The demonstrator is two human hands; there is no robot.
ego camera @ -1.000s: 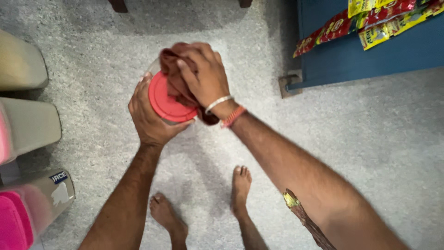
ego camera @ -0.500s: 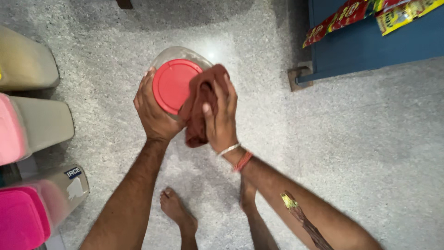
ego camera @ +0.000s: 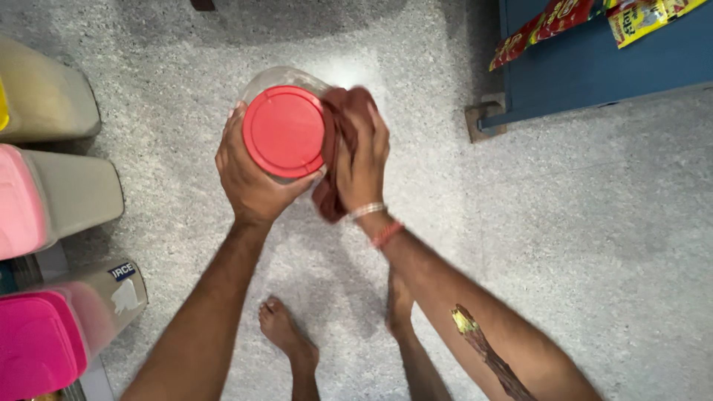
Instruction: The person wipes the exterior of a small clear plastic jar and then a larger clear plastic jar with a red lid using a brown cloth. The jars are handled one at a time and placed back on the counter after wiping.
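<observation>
Head view was all I had. Left hand [ego camera: 252, 174] gripped a clear plastic jar [ego camera: 276, 80] by its shoulder, fingers wrapped round just beside the red lid [ego camera: 284, 131], holding it up in the air above the speckled floor [ego camera: 594, 245]. Right hand [ego camera: 362, 160] pressed a dark red cloth [ego camera: 336, 141] flat against the jar's side, fingers spread and closed on the cloth. I judged the jar light and fairly stiff, its smooth wall likely slippery, so the ribbed lid edge and shoulder seemed the surest hold; the cloth looked soft and limp. Pink-lidded containers [ego camera: 44, 200] stood at the left, and a blue cabinet [ego camera: 594, 67] with snack packets [ego camera: 535, 33] sat at upper right.
</observation>
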